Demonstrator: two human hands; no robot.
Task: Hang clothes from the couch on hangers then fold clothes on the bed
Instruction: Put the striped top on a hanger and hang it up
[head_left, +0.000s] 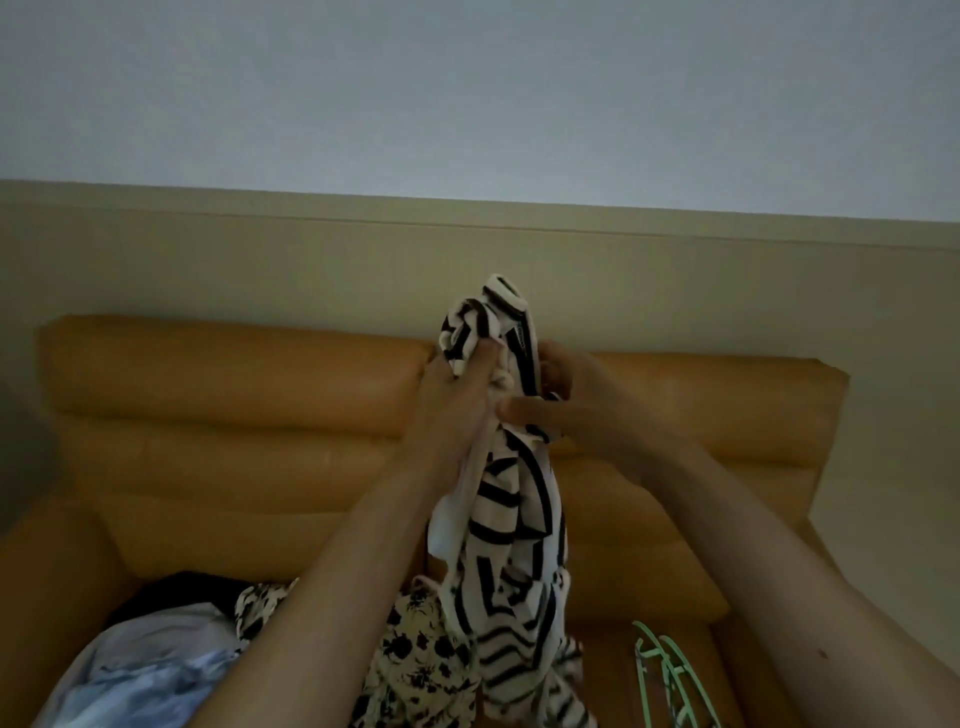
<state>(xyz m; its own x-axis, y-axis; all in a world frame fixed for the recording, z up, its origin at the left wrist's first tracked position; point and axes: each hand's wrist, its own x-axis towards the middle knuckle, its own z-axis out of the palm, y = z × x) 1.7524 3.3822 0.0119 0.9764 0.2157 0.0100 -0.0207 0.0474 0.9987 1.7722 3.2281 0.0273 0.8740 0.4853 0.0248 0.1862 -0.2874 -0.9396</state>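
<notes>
A black-and-white striped garment (511, 530) hangs bunched in the air above the orange couch (218, 415). My left hand (452, 400) grips its upper part from the left. My right hand (566, 405) holds it from the right, thumb stretched across the cloth. The garment's top sticks up above both hands and its lower end reaches the pile of clothes on the seat. Light green hangers (670, 675) lie on the seat at the lower right.
On the seat lie a cream floral garment (415, 654), a light blue one (145, 680) and a dark one (176, 592). The couch back stands against a beige wall panel (260, 260) with a pale wall above.
</notes>
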